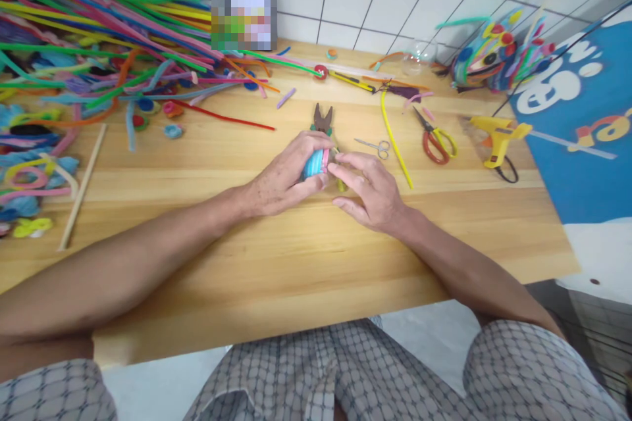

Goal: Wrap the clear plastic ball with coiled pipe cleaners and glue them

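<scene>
My left hand (284,174) is curled around a small pipe-cleaner piece (315,163) wound in light blue with a pink band, held just above the wooden table (296,263). My right hand (368,191) meets it from the right, fingertips pinched against the pink end. A brown two-pronged pipe-cleaner shape (322,118) lies on the table just beyond my hands. A bit of yellow-green shows under my right fingers.
A big heap of coloured pipe cleaners (99,33) fills the back left. Small silver scissors (374,145), a yellow pipe cleaner (392,138), red-handled scissors (434,138), a yellow glue gun (496,138) and a finished colourful figure (498,49) lie to the right. A wooden stick (81,187) lies left.
</scene>
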{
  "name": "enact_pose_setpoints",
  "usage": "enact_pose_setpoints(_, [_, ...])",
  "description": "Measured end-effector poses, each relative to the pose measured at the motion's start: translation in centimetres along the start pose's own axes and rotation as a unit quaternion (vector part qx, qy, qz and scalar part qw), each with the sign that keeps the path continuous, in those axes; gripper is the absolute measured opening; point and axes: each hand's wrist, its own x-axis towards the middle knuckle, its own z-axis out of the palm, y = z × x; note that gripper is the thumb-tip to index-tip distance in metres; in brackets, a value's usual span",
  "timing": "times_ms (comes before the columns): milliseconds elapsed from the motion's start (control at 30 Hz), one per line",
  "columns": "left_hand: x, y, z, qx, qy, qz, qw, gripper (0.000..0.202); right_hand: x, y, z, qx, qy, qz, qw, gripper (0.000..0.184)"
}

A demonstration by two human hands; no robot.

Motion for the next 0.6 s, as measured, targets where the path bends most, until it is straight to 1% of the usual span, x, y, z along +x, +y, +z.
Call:
enact_pose_setpoints(100, [0.0, 0.1, 0.0, 0.008, -0.002, -0.002, 1.000, 0.040, 0.2, -0.3, -0.2, 0.023, -0.004, 0.032, 0.999, 0.049])
enact_pose_setpoints(200, [0.0, 0.2, 0.0, 0.016, -0.008, -0.012, 1.000, 0.042, 0.9, -0.8, -0.1, 0.070, 0.030, 0.098, 0.992, 0.037])
enact_pose_setpoints(300, [0.0, 0.3, 0.1, 0.017, -0.010, -0.009, 1.000, 0.043, 1.8, -1.2, 0.4, 0.157, 0.078, 0.204, 0.963, 0.030])
enact_pose_setpoints(367, [0.0, 0.3, 0.2, 0.014, -0.004, -0.001, 1.000, 0.044, 2.2, -1.3, 0.7, 0.201, 0.087, 0.254, 0.942, 0.029])
enact_pose_setpoints(433, [0.0, 0.3, 0.4, 0.013, 0.001, 0.003, 1.000, 0.044, 2.6, -1.3, 0.9, 0.221, 0.082, 0.275, 0.932, 0.029])
enact_pose_setpoints(600, [0.0, 0.4, 0.6, 0.019, 0.000, 0.004, 1.000, 0.044, 3.3, -1.4, 0.8, 0.221, 0.078, 0.305, 0.923, 0.029])
